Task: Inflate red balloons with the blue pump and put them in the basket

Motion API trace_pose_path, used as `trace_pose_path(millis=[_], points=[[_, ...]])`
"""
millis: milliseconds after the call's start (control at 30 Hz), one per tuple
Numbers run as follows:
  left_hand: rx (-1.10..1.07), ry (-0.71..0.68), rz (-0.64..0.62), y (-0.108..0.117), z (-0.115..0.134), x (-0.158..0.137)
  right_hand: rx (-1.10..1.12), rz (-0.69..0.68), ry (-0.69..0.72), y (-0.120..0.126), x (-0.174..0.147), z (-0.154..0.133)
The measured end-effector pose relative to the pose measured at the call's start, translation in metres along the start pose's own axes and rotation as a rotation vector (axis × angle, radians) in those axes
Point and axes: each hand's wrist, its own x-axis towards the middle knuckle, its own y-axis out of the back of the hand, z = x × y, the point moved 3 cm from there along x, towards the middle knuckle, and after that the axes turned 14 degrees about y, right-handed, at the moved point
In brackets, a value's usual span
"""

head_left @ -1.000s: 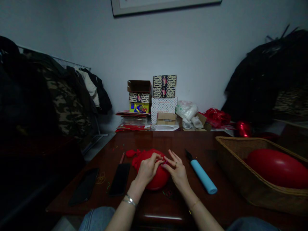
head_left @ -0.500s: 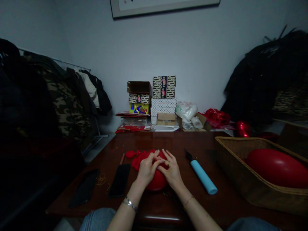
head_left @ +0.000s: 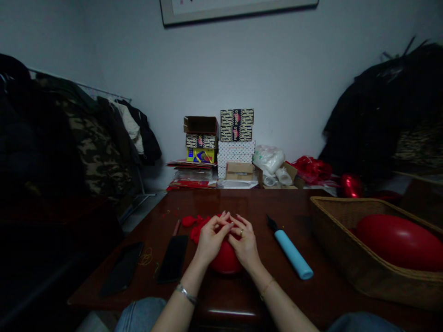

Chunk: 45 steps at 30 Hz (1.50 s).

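Note:
An inflated red balloon (head_left: 225, 260) rests on the dark wooden table, partly covered by my hands. My left hand (head_left: 212, 237) and my right hand (head_left: 245, 242) meet over its top, thumbs and fingers pinched close together. The balloon's neck is hidden between the fingertips. Behind my left hand lies a pile of limp red balloons (head_left: 194, 233). To the right of my right hand, a light blue hand pump (head_left: 293, 254) with a black nozzle lies on the table.
At right stands a wicker basket (head_left: 346, 249) with a large red balloon (head_left: 398, 240) inside. Two dark phones (head_left: 172, 259) and yellow rubber bands (head_left: 146, 257) lie at left. Stacked boxes (head_left: 236, 125) stand beyond the table's far edge. Clothes hang on both sides.
Both hands have drawn slightly closer together over the balloon, and the fingers have bent a little more. The pump, basket and other things have stayed where they were.

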Motion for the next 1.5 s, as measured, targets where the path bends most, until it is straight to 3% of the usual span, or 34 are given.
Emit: trace_pose_path(millis=[100,300,433,600,833,967,1133,1333,1500], points=[[0.035,-0.034,0.054,0.010,0.006,0.002,-0.008,-0.017,0.006,0.003,0.001,-0.003],[0.352,-0.076,-0.080,0.015,0.006,0.000,-0.035,-0.057,0.035,0.006,0.001,-0.005],[0.501,-0.201,-0.033,0.016,0.006,-0.001,-0.048,-0.070,0.037,0.008,0.001,-0.007],[0.431,-0.293,0.021,0.010,0.007,-0.006,-0.047,-0.073,0.032,0.008,0.002,-0.009],[0.216,-0.127,-0.030,0.003,0.006,-0.008,-0.064,-0.056,0.052,0.013,0.000,-0.008],[0.317,-0.155,-0.082,0.014,0.015,-0.004,-0.097,-0.045,0.086,0.019,0.000,-0.012],[0.433,-0.214,-0.004,0.024,0.023,-0.002,-0.234,-0.093,0.195,0.022,0.000,-0.021],[0.610,-0.306,-0.099,0.021,0.023,-0.006,-0.329,-0.173,0.271,0.024,0.001,-0.025],[0.685,-0.368,-0.158,0.023,0.027,-0.006,-0.275,-0.265,0.270,0.027,0.003,-0.025]])
